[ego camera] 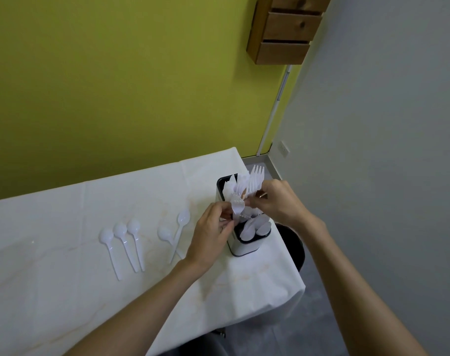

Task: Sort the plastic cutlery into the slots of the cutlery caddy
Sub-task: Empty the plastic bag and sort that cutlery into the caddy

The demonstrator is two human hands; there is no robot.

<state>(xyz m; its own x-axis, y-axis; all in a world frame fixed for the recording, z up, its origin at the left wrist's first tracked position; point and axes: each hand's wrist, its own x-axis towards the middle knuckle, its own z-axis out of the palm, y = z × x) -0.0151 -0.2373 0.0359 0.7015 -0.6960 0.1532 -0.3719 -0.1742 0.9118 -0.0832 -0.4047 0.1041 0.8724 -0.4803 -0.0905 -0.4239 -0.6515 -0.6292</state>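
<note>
- Worktop (65, 291) covered in a white cloth, set against a yellow-green wall; grey wall on the right.
- Cutlery caddy (244, 249), white body with dark rim, stands upright near the worktop's right edge, toward the far right corner.
- Caddy's far slot holds forks (256, 179), tines up; wrapped white pieces sit beside them. Near slot holds spoons (254, 228), bowls up.
- Left hand (212, 236) just left of the caddy, fingers pinched closed on a fork (237, 204) at the caddy's top; which slot it is over is unclear.
- Right hand (276, 201) above the caddy, fingertips closed on the fork bunch, touching it.
- Three loose spoons (124, 246) lie side by side mid-worktop, bowls toward the far edge.
- Two more spoons (176, 231) lie crossed between those and the left hand.
- Wooden drawer box (286, 27) is mounted on the wall, top right.
- Dark round bin (293, 245) sits on the floor beyond the right edge.
</note>
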